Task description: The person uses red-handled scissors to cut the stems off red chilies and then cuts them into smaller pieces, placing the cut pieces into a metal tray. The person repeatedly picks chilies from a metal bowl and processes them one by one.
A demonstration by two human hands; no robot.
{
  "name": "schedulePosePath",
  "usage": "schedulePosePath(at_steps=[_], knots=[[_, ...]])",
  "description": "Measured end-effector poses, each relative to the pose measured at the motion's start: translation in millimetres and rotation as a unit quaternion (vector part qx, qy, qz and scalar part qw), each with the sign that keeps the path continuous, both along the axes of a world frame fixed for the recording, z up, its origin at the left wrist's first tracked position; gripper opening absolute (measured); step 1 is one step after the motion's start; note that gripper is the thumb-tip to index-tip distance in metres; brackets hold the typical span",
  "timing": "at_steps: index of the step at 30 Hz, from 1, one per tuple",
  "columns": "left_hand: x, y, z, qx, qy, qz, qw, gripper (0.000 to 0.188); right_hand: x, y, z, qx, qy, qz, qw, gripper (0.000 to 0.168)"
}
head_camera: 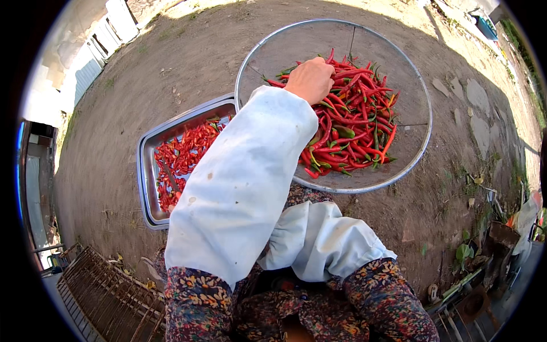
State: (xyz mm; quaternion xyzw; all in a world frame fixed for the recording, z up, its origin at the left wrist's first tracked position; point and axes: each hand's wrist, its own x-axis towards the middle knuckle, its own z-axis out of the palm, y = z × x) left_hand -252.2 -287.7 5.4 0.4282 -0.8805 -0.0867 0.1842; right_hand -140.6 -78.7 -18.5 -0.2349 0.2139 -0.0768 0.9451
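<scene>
My left hand (312, 80) reaches into a round, shallow mesh sieve (421, 150) with a metal rim, its back up and its fingertips hidden among long red chili peppers (354, 115), some with green stems. Whether it grips one cannot be told. The right forearm, in a pale sleeve cover, passes beneath the left one. Only a bit of my right hand (172, 208) shows beyond it, over a rectangular steel tray (145, 184). A narrow bladed tool (170, 174) points up from that hand. Cut red chili pieces (188, 149) lie in the tray.
Bare earth ground (196, 55) surrounds the sieve and tray. A rusty wire rack (111, 295) lies at lower left. Flat stones (478, 98) are set in the ground at right, above plants and assorted scrap at lower right.
</scene>
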Motion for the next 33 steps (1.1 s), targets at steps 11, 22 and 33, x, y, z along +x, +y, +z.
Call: schedulePosePath(at_steps=[11,22,33], knots=[[278,189,82,0.293,0.562,0.241,0.735,0.033,13,-9,45,-0.12,0.128,-0.088,0.98,0.051],[317,269,37,0.349,0.663,0.208,0.629,0.039,19,-10,28,-0.171,0.124,-0.042,0.977,0.06],[322,271,29,0.4,0.599,0.239,0.651,0.039,25,-11,28,-0.201,0.147,-0.029,0.968,0.059]])
